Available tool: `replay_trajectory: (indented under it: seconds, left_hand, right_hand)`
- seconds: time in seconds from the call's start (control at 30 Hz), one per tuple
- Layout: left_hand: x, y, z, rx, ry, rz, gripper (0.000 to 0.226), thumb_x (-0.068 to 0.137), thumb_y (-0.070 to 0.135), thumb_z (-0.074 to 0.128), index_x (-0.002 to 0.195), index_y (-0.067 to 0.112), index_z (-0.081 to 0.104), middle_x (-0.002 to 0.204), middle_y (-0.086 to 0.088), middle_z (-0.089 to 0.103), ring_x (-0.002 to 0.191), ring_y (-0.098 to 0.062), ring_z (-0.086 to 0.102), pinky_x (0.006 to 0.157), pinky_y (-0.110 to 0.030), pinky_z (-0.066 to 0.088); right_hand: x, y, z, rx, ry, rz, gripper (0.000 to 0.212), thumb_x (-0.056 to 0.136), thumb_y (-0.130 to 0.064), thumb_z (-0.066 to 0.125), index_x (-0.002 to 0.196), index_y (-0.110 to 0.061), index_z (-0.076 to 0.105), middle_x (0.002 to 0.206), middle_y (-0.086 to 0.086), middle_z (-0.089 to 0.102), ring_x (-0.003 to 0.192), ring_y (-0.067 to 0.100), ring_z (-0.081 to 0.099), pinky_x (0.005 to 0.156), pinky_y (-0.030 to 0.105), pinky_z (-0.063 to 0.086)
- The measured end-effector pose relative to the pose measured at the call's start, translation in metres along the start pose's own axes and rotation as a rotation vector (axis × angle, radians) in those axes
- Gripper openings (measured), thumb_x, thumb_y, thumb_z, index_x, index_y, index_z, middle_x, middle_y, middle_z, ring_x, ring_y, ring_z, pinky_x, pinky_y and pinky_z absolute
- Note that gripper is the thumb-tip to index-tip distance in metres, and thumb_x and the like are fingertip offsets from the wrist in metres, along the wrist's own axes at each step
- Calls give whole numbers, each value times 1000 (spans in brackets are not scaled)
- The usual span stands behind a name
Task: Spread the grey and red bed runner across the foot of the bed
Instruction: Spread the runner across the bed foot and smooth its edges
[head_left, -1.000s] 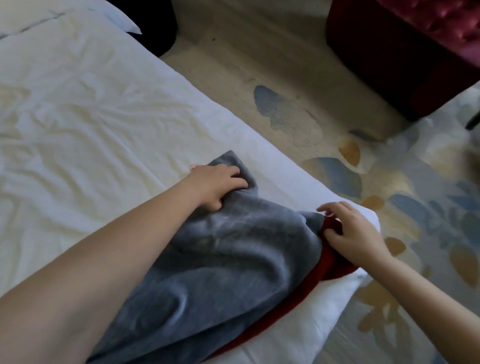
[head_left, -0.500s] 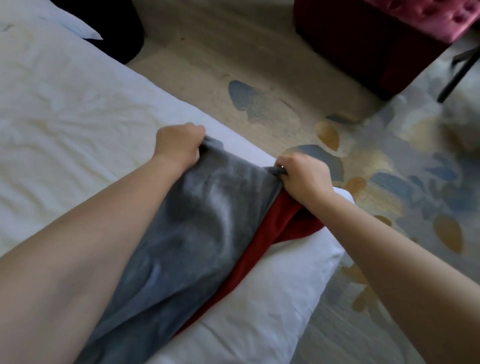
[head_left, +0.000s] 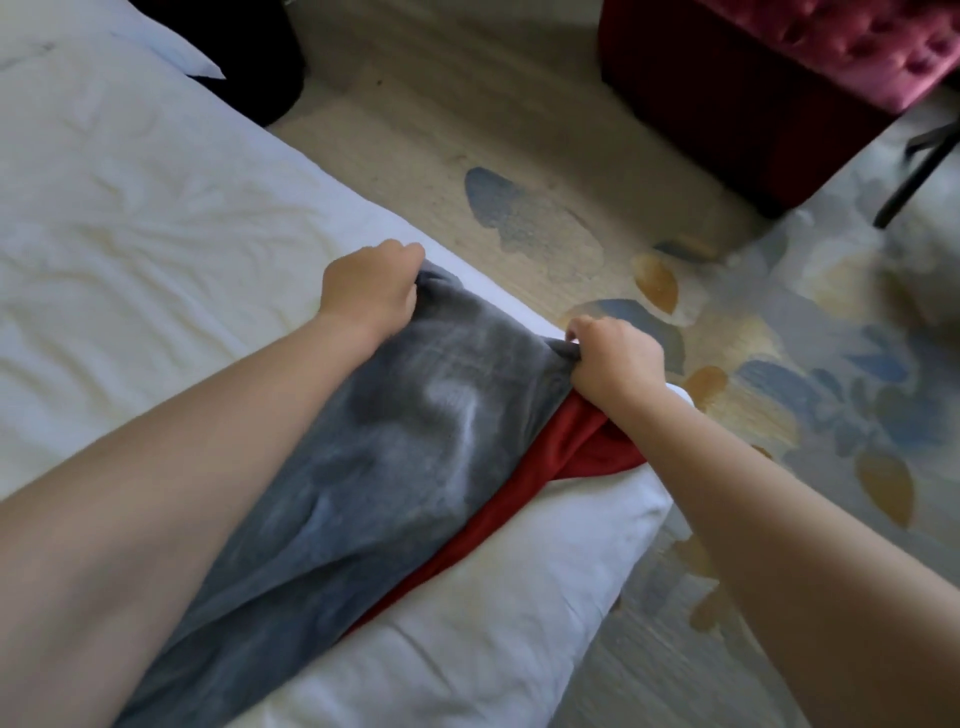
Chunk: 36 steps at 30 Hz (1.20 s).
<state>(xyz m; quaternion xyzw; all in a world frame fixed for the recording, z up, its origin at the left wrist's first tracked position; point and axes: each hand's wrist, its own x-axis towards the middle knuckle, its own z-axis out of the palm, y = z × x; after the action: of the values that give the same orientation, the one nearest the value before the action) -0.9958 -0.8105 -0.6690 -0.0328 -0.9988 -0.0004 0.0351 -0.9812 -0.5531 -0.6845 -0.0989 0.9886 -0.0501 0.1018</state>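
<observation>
White bed, patterned rug beyond. Since 1 s ago, left hand and right hand regripped: fingers now clamped on bed runner far corners. Red layer bunched; spreading unfinished.

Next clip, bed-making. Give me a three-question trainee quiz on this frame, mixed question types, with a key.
1. True or false: the left hand and the right hand both grip the far end of the bed runner.
2. Which side of the runner faces up? A. grey B. red C. white
3. Fill in: on the bed, the runner's red layer shows beneath the ___ hand.

Key: 1 true; 2 A; 3 right.
</observation>
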Motion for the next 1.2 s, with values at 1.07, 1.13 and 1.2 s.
replay_trajectory:
  seconds: [1.07, 1.13, 1.2]
  left_hand:
    - [-590, -268, -91, -45, -2, -839, 37, 85, 46, 50, 106, 16, 57, 99, -4, 61, 91, -27, 59, 64, -35, 43]
    - [-605, -265, -79, -59, -59, -855, 33, 86, 43, 50, 105, 17, 55, 102, -4, 60, 94, -26, 57, 67, -35, 43]
    - [-615, -261, -70, -77, -65, -877, 28, 86, 37, 51, 104, 16, 54, 105, -4, 59, 98, -26, 55, 69, -35, 43]
  right_hand:
    - [-284, -539, 49, -252, -199, -1093, 36, 91, -44, 43, 120, -24, 53, 115, 3, 59, 105, 26, 55, 77, 36, 40]
    - [-289, -546, 68, -325, -240, -1094, 32, 91, -43, 45, 116, -26, 54, 117, 1, 59, 105, 25, 57, 74, 34, 40]
    - [-288, -549, 84, -331, -199, -1091, 26, 92, -36, 44, 114, -24, 53, 117, 1, 58, 105, 25, 57, 73, 34, 39]
